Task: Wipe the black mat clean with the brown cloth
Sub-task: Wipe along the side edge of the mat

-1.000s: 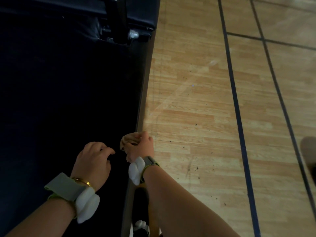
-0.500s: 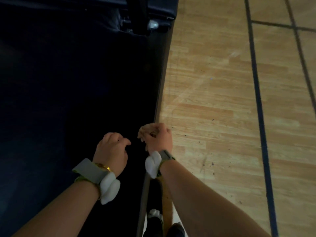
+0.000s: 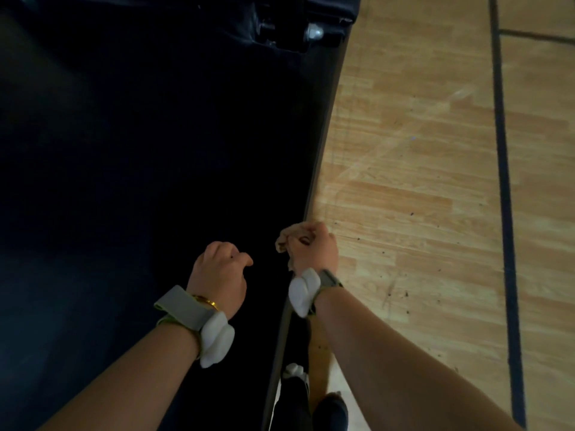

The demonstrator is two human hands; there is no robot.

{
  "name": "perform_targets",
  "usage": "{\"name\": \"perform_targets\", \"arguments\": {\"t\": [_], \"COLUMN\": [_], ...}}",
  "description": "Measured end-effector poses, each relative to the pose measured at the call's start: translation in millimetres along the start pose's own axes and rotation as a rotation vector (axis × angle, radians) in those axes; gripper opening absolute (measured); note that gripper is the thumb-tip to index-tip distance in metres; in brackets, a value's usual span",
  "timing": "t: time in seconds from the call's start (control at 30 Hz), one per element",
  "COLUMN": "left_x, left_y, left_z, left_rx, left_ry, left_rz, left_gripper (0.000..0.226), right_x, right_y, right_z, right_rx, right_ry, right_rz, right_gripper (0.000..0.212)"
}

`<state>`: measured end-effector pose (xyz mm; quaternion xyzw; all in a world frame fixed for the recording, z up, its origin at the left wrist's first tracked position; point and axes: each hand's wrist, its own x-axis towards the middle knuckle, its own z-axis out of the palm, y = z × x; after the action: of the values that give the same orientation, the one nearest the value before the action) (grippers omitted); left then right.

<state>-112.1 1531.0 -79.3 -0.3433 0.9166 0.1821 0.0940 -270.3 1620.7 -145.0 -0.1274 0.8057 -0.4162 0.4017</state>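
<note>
I see the right hand point(image 3: 314, 248) closed around the bunched brown cloth point(image 3: 287, 237), positioned at the right edge of the black mat point(image 3: 140, 150), where it meets the wooden floor point(image 3: 420, 181). The left hand point(image 3: 219, 270) is over the mat with fingers loosely curled, holding nothing. Each wrist carries a grey band point(image 3: 183, 307) with a white sensor.

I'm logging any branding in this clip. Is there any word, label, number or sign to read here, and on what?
None can be read.
black mat: no print shows.
brown cloth, gripped in the right hand: plain.
Wrist bands and wooden floor: no text, only dark lines.
</note>
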Motion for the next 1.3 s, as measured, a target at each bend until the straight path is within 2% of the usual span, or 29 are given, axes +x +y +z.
{"name": "perform_targets", "arguments": {"t": [0.1, 0.23, 0.37, 0.5, 0.63, 0.73, 0.8, 0.9, 1.13, 1.23, 1.3], "left_x": [-15.5, -32.2, -46.1, -63.7, -79.0, -85.1, -86.9, -90.5, -88.7, -83.9, -84.4], "left_y": [3.0, 4.8, 7.8, 7.8, 9.0, 9.4, 7.9, 5.3, -3.2, -6.2, -7.0], "left_z": [0.9, 3.8, 2.7, 8.2, 14.0, 19.1, 20.7, 20.1, 22.2, 24.4, 26.1], "left_rx": [0.054, 0.052, 0.015, -0.018, -0.011, -0.014, -0.004, 0.004, 0.054, 0.047, 0.031], "left_ry": [-0.055, -0.072, -0.051, -0.031, -0.050, -0.045, -0.047, -0.020, 0.030, 0.051, 0.063], "left_rz": [-0.054, -0.084, -0.072, -0.087, -0.128, -0.133, -0.131, -0.091, 0.013, 0.007, 0.002], "left_gripper": [0.034, 0.036, 0.035, 0.032, 0.034, 0.033, 0.032, 0.030, 0.045, 0.045, 0.043], "right_x": [-48.5, -81.7, -47.6, -39.9, -93.9, -115.3, -105.7, -81.6, -68.9, -61.6, -59.4], "right_y": [19.0, 43.7, 19.9, 6.3, 35.2, 47.9, 39.9, 13.7, 3.7, 3.8, 2.3], "right_z": [15.1, 22.2, 10.1, 0.2, 22.2, 29.7, 23.6, 10.6, 16.4, 30.9, 37.6], "right_rx": [-0.170, -0.257, -0.100, -0.003, -0.260, -0.348, -0.261, 0.013, 0.064, -0.079, -0.140], "right_ry": [0.021, -0.090, -0.002, -0.136, -0.059, -0.121, -0.091, 0.009, -0.111, -0.035, 0.030], "right_rz": [-0.035, -0.020, -0.042, -0.009, -0.040, -0.046, -0.045, -0.040, 0.047, 0.056, 0.066], "right_gripper": [0.020, 0.024, 0.020, 0.021, 0.020, 0.025, 0.024, 0.020, 0.043, 0.060, 0.058]}}
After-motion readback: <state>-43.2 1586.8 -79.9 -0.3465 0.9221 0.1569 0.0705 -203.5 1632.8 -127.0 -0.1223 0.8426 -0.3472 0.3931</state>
